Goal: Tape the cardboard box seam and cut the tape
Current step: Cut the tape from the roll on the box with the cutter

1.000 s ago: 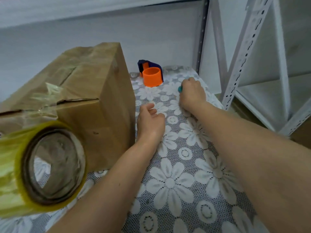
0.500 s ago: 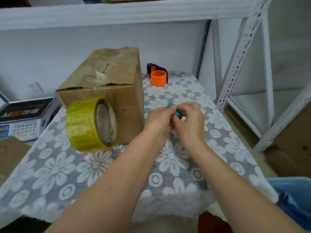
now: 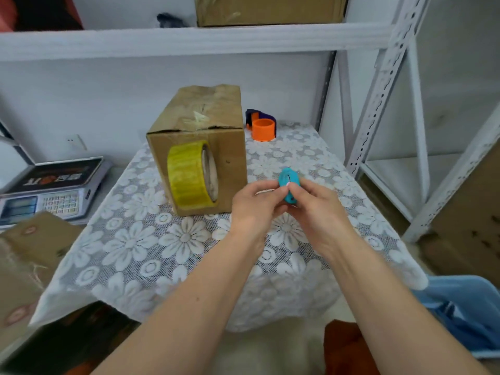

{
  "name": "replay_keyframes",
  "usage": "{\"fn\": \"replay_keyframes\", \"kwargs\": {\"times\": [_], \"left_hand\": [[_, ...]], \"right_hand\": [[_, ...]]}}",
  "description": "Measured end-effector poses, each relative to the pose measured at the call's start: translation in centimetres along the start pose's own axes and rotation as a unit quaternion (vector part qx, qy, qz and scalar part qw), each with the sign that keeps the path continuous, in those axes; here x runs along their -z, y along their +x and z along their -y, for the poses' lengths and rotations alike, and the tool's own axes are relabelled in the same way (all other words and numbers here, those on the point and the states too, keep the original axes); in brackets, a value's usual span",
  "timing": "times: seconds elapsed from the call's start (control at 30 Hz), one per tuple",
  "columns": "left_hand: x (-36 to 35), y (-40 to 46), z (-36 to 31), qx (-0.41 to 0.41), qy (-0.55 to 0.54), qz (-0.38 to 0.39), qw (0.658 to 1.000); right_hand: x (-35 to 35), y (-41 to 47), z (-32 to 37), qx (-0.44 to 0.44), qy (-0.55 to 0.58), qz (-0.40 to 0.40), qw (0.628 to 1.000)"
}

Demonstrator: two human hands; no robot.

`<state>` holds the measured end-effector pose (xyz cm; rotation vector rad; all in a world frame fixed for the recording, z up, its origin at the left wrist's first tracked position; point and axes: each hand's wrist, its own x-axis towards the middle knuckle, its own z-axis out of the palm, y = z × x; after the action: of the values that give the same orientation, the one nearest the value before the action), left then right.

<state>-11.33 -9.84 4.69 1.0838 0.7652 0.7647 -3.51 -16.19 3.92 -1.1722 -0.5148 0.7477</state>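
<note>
Gripping a small teal plastic cutter [image 3: 289, 185] between them, left hand [image 3: 254, 205] and right hand [image 3: 313, 209] had met above the floral tablecloth [image 3: 151, 244], fingers closed. A second earlier they were apart. Beyond, the yellow tape roll [image 3: 190, 175] hung from the brown cardboard box [image 3: 205, 142], suggesting cutting was imminent.

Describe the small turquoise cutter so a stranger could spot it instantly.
Start at the brown cardboard box standing on the white floral lace tablecloth. Just right of it, both hands meet above the cloth, left hand and right hand. Pinched between them is the small turquoise plastic cutter, the only turquoise thing here.
</note>
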Motion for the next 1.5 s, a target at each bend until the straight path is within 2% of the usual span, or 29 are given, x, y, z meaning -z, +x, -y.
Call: {"fn": "replay_keyframes", "kwargs": {"times": [0.07,0.13,0.2,0.23,0.37,0.47,0.5,0.57,0.67,0.77,0.87,1.1,1.2,1.37,1.5], "left_hand": [[0.2,-0.6,-0.6,-0.046,0.022,-0.014,0.999],[-0.1,-1.3,-1.0,-0.118,0.120,-0.015,0.986],[-0.6,-2.7,-1.6,-0.211,0.284,0.003,0.935],[-0.9,-3.5,-1.9,-0.259,0.333,0.005,0.907],[-0.3,-5.2,-5.3,-0.451,0.340,-0.026,0.825],[2.2,-4.9,-8.4,-0.513,0.313,-0.076,0.796],[3.1,-4.7,-9.1,-0.510,0.300,-0.103,0.799],[5.0,-4.2,-9.8,-0.455,0.239,-0.160,0.843],[7.6,-3.3,-10.7,-0.258,0.084,-0.210,0.939],[9.4,-2.4,-10.9,-0.088,0.005,-0.141,0.986],[10.2,-2.0,-11.0,0.001,-0.017,-0.071,0.997],[11.2,-1.0,-11.1,0.029,-0.075,0.033,0.996],[11.6,-0.5,-10.8,0.032,-0.086,0.061,0.994],[12.2,-0.1,-10.4,0.001,-0.033,0.088,0.996],[12.5,0.0,-10.4,-0.027,0.038,0.113,0.993]], "right_hand": [[-0.2,-0.4,0.0,0.009,0.037,0.025,0.999],[-0.6,-0.6,0.1,0.036,0.046,0.021,0.998],[-1.2,-0.6,0.7,0.064,0.047,-0.004,0.997],[-1.5,-0.5,1.1,0.071,0.041,-0.013,0.997],[-3.2,0.1,3.3,0.117,-0.042,-0.024,0.992],[-5.2,0.2,4.3,0.168,-0.127,-0.017,0.977],[-5.8,0.1,4.5,0.175,-0.153,-0.012,0.973],[-6.6,0.1,4.6,0.180,-0.194,-0.003,0.964],[-7.3,0.2,4.4,0.185,-0.217,0.001,0.958],[-8.0,0.4,4.2,0.183,-0.226,0.009,0.957],[-8.8,0.7,4.4,0.182,-0.250,0.012,0.951],[-11.0,1.9,5.7,0.230,-0.343,0.002,0.911],[-12.2,2.3,6.2,0.276,-0.415,0.037,0.866],[-13.2,3.2,6.6,0.329,-0.501,0.075,0.797],[-13.0,3.3,6.6,0.359,-0.522,0.091,0.768]]}}
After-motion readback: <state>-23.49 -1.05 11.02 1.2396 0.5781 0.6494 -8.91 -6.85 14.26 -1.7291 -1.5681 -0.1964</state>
